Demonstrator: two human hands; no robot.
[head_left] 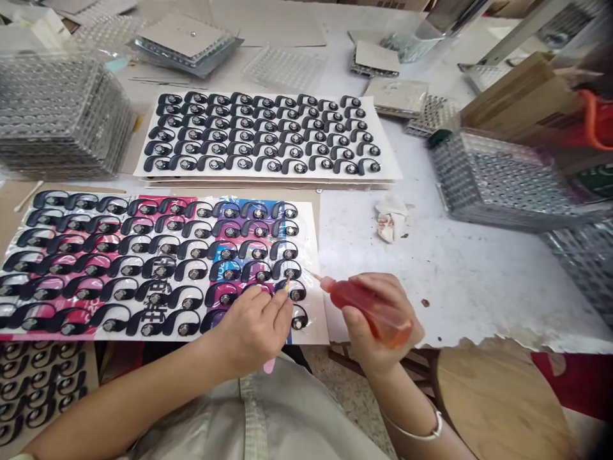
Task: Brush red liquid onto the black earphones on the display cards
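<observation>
While the left hand [258,322] pinches one thin tool [269,365], pink end toward the body, fingers closed narrow, the right hand [378,358] is wrapped around one squeeze bottle [361,306] of red liquid. One bracelet [412,436] on the right wrist. Bottle is tilted, nozzle pointing left over the near sheet's right margin; can't tell if it touches anything. Tool tip sits at the rightmost column, by the fourth piece from the far edge; contact unclear.

Near sheet [313,275]: black hook-shaped pieces [165,247], layout reads 9 across, 6 deep; left hand hides a few, so no exact count. One crumpled tissue [391,220], stained, on the table [460,268] right of that sheet. One swab [29,196] by its far left corner.

Beyond it, far sheet [387,147]: same pieces, 9 x 6, so 54. Flanking it, one tray stack [62,115] left, another [507,179] right, trays uncounted. One cardboard box [517,96] behind the right stack.
</observation>
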